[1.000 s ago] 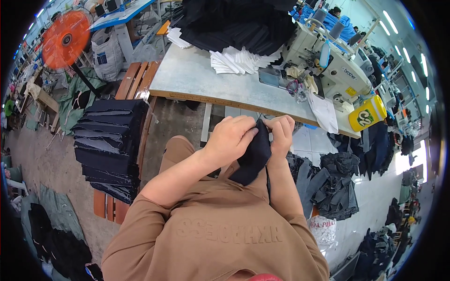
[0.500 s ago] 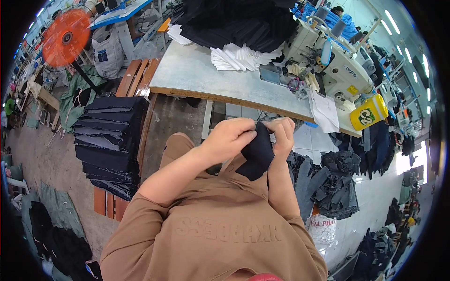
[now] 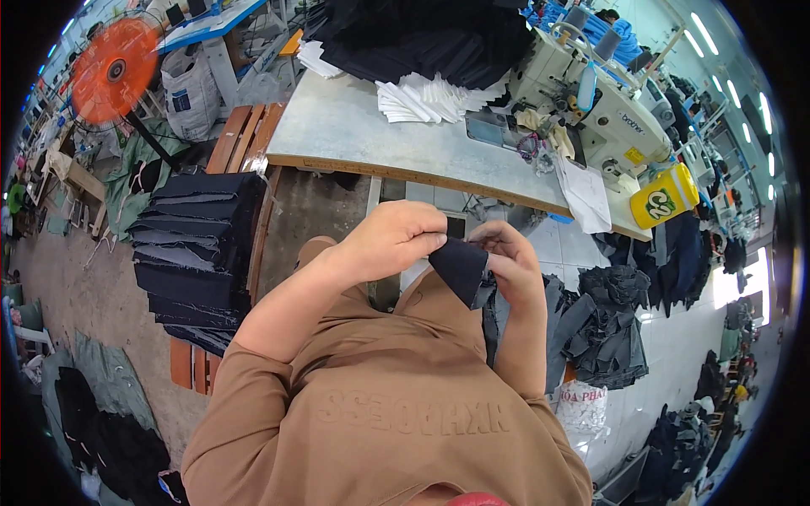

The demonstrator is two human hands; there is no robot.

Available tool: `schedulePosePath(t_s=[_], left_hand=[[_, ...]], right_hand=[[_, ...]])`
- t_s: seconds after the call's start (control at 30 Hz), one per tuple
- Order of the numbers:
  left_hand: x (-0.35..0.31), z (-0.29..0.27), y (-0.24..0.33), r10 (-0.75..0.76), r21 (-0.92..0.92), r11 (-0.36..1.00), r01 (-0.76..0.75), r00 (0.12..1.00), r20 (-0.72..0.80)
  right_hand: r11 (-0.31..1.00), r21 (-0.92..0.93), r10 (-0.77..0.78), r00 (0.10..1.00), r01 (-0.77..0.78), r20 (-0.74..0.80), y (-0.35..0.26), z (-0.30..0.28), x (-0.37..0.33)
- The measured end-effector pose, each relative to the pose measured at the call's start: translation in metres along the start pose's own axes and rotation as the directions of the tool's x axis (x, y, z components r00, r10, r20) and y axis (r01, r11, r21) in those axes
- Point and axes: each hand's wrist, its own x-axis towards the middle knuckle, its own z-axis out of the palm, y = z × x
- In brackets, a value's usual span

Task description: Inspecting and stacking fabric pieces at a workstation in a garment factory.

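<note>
Over my lap, just below the table's front edge, a small dark navy fabric piece hangs between my hands. My left hand pinches its upper left corner between thumb and fingers. At its right edge, my right hand grips the cloth with thumb and curled fingers; a lighter greyish side of the cloth shows by the thumb. Beyond my hands, on the worktable, lies a big heap of black fabric with fanned white pieces along its near side.
A sewing machine stands at the table's right, with a yellow canister near the corner. Folded dark denim is stacked on a wooden bench at left. An orange fan stands behind. Grey denim scraps lie to my right.
My hands have moved a little apart and my right hand has shifted slightly right and down. The fabric has turned and now spans between them, with its lighter side partly showing.
</note>
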Motion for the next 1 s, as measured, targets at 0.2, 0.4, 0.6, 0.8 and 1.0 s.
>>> schedulePosePath(t_s=[0.2,0.4,0.6,0.8,1.0], left_hand=[[-0.002,0.002,-0.005,0.090,0.029,0.995,-0.091,0.996,0.005],[-0.008,0.005,-0.007,-0.013,-0.200,0.980,0.007,0.999,-0.029],[-0.005,0.002,-0.008,-0.005,-0.272,0.962,0.024,0.998,0.068],[0.003,0.003,-0.012,-0.103,-0.344,0.928,0.145,0.985,0.137],[0.001,0.026,-0.051,-0.137,-0.871,0.458,0.176,0.983,0.126]], right_hand=[[0.942,-0.334,0.001,1.000,0.007,0.023,0.003,0.011,0.001],[0.876,-0.458,-0.187,0.982,0.150,-0.036,0.006,0.016,0.003],[0.781,-0.609,-0.069,0.989,0.134,0.129,-0.008,0.011,-0.001],[0.541,-0.755,-0.143,0.926,0.369,0.350,-0.026,0.018,0.016],[0.975,-0.223,0.025,0.997,-0.009,0.070,-0.043,0.011,0.026]])
